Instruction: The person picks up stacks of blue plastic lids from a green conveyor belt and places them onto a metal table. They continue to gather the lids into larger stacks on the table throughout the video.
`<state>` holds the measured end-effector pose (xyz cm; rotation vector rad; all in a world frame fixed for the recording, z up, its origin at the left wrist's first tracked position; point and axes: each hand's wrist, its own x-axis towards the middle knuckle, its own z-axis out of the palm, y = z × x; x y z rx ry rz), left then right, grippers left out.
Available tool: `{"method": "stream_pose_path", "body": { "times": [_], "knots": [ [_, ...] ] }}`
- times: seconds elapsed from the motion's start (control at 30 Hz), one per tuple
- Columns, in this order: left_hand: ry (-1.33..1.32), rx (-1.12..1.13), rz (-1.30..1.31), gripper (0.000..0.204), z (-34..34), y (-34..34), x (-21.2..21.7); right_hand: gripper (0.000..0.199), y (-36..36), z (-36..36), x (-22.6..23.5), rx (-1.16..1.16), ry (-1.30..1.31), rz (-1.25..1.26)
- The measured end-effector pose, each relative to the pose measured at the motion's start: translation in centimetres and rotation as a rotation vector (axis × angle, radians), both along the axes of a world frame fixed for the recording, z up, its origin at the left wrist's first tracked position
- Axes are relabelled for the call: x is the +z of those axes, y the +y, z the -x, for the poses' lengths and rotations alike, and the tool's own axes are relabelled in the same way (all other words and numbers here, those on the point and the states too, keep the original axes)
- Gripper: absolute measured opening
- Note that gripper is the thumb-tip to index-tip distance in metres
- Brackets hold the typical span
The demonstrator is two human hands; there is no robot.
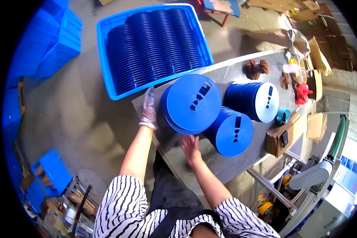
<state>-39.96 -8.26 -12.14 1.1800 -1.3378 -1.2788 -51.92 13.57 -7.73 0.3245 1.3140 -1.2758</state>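
On the grey table, a stack of round blue plastic reels (190,104) stands tallest, its flat top disc facing me. My left hand (148,110), in a thin pale glove, is left of this stack, with fingers stretched out and held close together. Below the stack's near edge is my right hand (191,150), slightly blurred, fingers extended and nothing visible in them. Whether its fingertips touch the reels I cannot tell. Two more stacks stand to the right, a nearer blue reel stack (235,137) and a farther blue reel stack (265,102) with a glare-whitened top.
A large blue bin (102,63) beyond the table holds several rows of blue discs on edge. Brown cloth gloves (256,69), a teal tape roll (283,115), a red bottle (303,93) and cardboard sheets (279,137) lie farther right. Blue crates (59,39) stand at left.
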Motion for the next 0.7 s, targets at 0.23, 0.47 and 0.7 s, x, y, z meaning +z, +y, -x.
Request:
{"method": "stream_pose_path", "body": {
  "times": [0.23, 0.47, 0.7],
  "knots": [
    [-0.694, 0.205, -0.171, 0.042, -7.4, 15.9, 4.8, 0.062, 20.1, 2.5, 5.6, 0.537, 0.107, -0.36],
    [-0.486, -0.338, -1.185, 0.024, -13.2, 34.9, 3.2, 0.046, 40.9, 8.9, 10.7, 0.304, 0.385, -0.318],
    [-1.013, -0.672, -0.693, 0.045, -7.5, 53.0, 11.7, 0.037, 70.7, 8.4, 13.3, -0.036, 0.515, -0.365]
  ]
}}
